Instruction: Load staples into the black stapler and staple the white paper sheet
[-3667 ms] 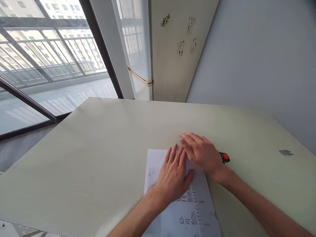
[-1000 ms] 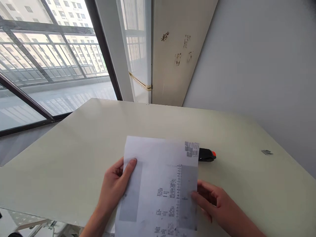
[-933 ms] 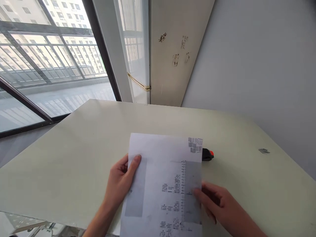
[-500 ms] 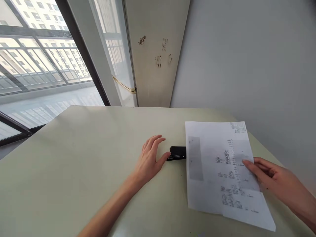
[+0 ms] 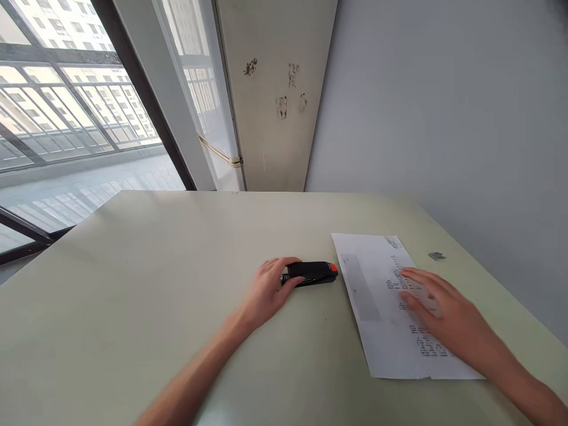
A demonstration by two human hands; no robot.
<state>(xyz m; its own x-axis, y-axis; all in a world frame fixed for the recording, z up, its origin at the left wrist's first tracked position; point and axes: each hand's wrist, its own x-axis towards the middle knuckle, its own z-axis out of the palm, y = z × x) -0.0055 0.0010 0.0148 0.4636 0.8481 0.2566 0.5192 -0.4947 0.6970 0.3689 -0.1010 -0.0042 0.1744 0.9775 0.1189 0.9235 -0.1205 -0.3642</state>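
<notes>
A black stapler (image 5: 313,271) with a red-orange end lies on the pale table (image 5: 177,296). Thumb and fingers of my left hand (image 5: 268,290) close round its left end. To its right, printed paper sheets (image 5: 368,296) lie at a slant on the table, their edges slightly out of line at the bottom. My right hand (image 5: 448,316) is over the sheets' right part, fingers apart and holding nothing; whether the fingertips touch the paper I cannot tell. The hand and forearm hide some of the print.
A small pile of grey metallic pieces, perhaps staples (image 5: 437,256), lies beyond the sheets near the table's right side. A grey wall (image 5: 444,106) borders that side. A glass window (image 5: 80,106) and a beige panel (image 5: 275,148) with stained patches stand behind the table.
My left hand has taken hold of the stapler and shifted it left. My right hand has let go of the sheets, which now lie lower and slanted, uncovering the stapler's red-orange end and the small metallic pile.
</notes>
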